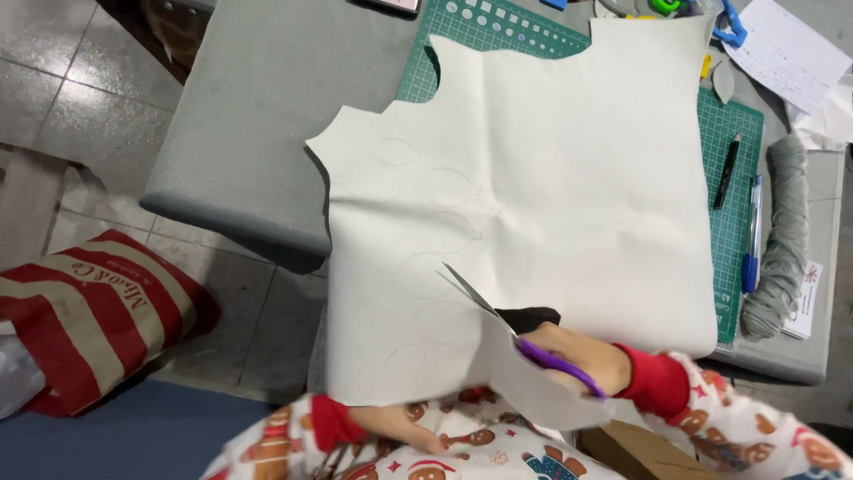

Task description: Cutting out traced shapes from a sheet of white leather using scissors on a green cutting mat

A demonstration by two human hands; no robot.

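Felt sheet (551,178), pale grey-white and large, is lying partly on the desk (258,116) and is hanging over its near edge toward the person. Faint oval outlines are showing on its left part, and its far left edge is already cut in curved notches. Nearest, the left hand (400,428) is staying under the near edge of the sheet; I cannot tell how its fingers are closed. Just beside, the right hand (582,356) is gripping purple-handled scissors (524,333), whose blades are pointing into the sheet along a cut. Farther, a green cutting mat (737,178) is lying under the sheet. Near the right edge of the desk, a black pen (727,171), a blue pen (752,236) and grey yarn (782,240) are lying.
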